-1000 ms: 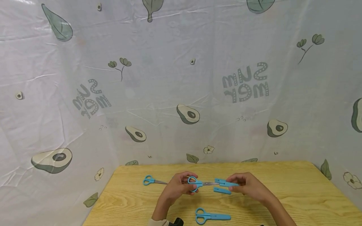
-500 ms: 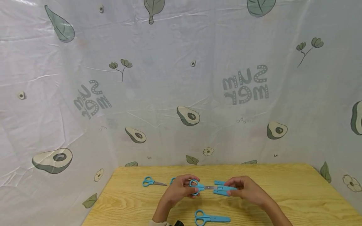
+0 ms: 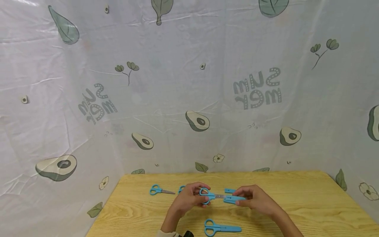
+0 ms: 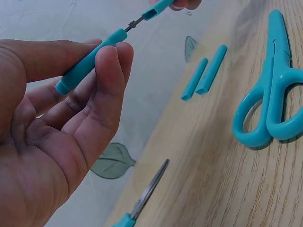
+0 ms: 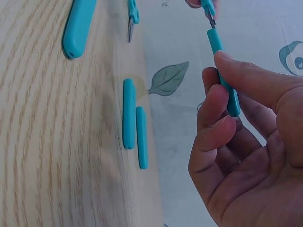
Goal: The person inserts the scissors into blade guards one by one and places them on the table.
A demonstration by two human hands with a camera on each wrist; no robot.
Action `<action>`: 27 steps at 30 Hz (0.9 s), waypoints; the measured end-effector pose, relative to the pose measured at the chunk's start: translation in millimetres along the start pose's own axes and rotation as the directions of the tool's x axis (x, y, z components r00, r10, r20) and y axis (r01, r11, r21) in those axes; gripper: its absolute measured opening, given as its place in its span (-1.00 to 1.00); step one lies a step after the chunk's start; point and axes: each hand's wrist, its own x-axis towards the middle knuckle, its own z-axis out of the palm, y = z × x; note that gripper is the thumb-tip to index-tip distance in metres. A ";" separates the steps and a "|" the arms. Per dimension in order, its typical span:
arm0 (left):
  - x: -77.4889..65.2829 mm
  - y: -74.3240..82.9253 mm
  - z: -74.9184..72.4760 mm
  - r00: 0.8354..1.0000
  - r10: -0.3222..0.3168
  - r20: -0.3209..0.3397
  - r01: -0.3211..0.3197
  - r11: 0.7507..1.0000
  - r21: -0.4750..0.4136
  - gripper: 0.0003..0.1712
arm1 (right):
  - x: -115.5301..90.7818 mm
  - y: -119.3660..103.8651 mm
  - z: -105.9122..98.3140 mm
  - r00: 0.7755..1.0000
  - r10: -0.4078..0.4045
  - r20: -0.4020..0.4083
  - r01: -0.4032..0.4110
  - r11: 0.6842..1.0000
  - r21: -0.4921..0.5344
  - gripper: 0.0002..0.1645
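My left hand point(image 3: 188, 200) pinches a pair of scissors point(image 3: 211, 196) by its blue handles between thumb and fingers, blades pointing right. Opposite it, my right hand point(image 3: 257, 199) pinches a blue blade cover point(image 3: 234, 199) between thumb and fingertips. The cover's open end is over the front of the blades, and a short length of metal shows between cover and handles. Both are held up above the table, as the left wrist view shows with the scissors' handle point(image 4: 92, 64) edge-on. In the right wrist view the thumb lies along the cover point(image 5: 215, 41).
On the wooden table point(image 3: 133, 210), covered scissors point(image 3: 222, 228) lie near the front. Uncovered scissors point(image 3: 161, 190) lie at the back left, with another blue handle point(image 3: 181, 188) partly behind my left hand. Two loose covers point(image 4: 194, 79) lie side by side. A patterned curtain point(image 3: 171, 98) hangs behind.
My right hand has moved left with the cover, which slides further over the blades, so less metal shows. The left hand has shifted slightly to the right, still holding the scissors.
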 end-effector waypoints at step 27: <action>-0.9 -0.3 9.1 1.000 0.006 -0.006 -0.007 1.000 -0.016 -0.63 | 2.0 -1.4 8.5 1.000 -0.020 0.009 0.020 1.000 0.010 -0.64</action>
